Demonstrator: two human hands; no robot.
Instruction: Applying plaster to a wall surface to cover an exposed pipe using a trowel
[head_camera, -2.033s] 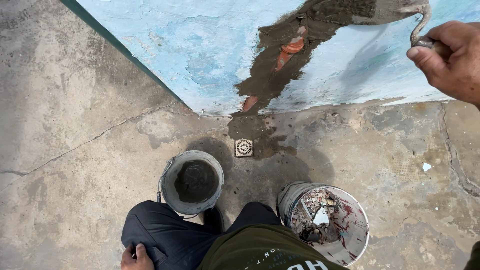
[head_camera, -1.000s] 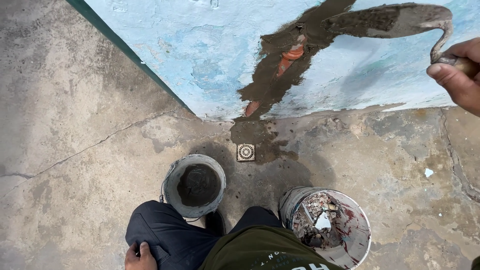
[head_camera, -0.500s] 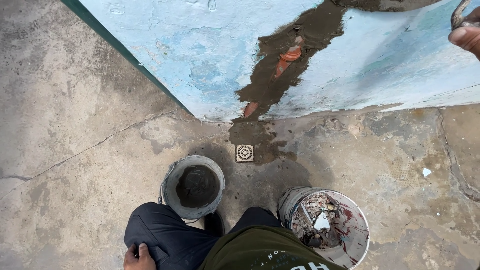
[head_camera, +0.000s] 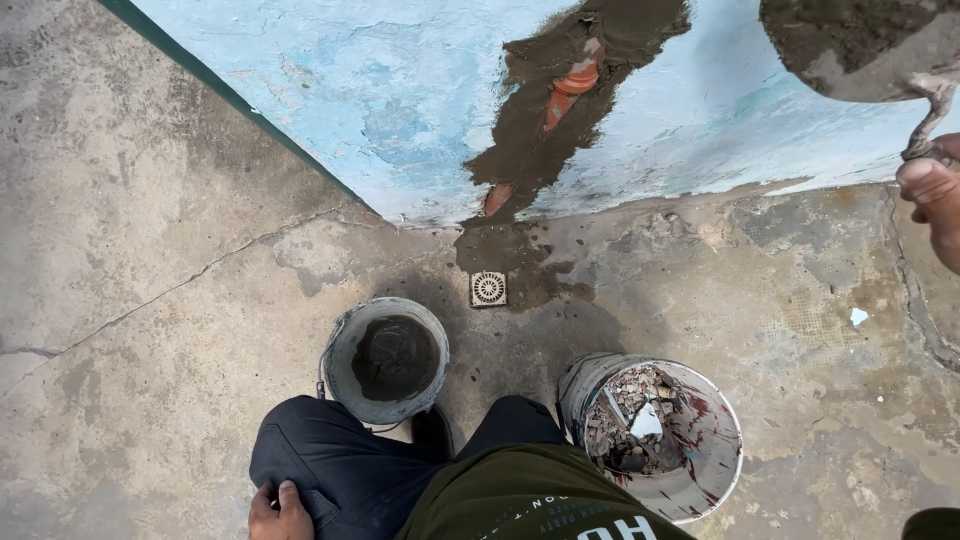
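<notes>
My right hand (head_camera: 932, 196) is at the right edge, closed on the handle of a trowel (head_camera: 860, 45) whose blade carries wet grey mortar near the top right. My left hand (head_camera: 278, 512) rests on my dark trouser knee at the bottom. On the pale blue wall (head_camera: 390, 90) a slanted groove filled with dark mortar (head_camera: 545, 110) leaves an orange pipe (head_camera: 572, 88) partly showing. A grey bucket of mortar (head_camera: 386, 358) stands in front of my knee.
A white bucket (head_camera: 660, 430) with rubble and red stains stands at the lower right. A small square floor drain (head_camera: 488, 288) sits below the groove in a wet patch. The cracked concrete floor (head_camera: 150, 300) spreads to the left.
My right hand with the trowel has dropped down from the upper right edge, and the mortar-laden blade now shows at the top right. The view has shifted slightly.
</notes>
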